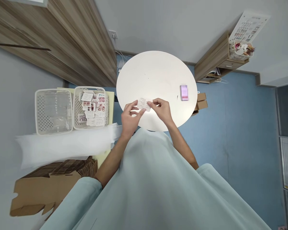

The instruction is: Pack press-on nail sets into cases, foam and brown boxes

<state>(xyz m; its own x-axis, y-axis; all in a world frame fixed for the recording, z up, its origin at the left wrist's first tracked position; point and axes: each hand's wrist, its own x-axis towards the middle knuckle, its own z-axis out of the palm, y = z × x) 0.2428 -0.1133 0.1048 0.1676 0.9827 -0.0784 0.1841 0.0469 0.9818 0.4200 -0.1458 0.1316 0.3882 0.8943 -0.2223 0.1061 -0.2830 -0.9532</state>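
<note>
Over the near part of the white oval table [155, 73], a small white card [143, 104] with rounded corners and lines of printed text is held between my two hands. The thumb and a finger of my left hand [129, 119] grip its left and lower edges. My right hand [163, 111] pinches the card at its right edge between thumb and fingers. The printed side faces up toward me. Whatever is on the underside is hidden.
A blurred pink-purple phone-like item [184, 92] lies on the table's right. At left are a white basket [74, 108] of cards, a second basket [36, 111], white wrapping sheets [67, 143] and flattened cardboard [35, 191]. A wooden cabinet [213, 57] stands at right.
</note>
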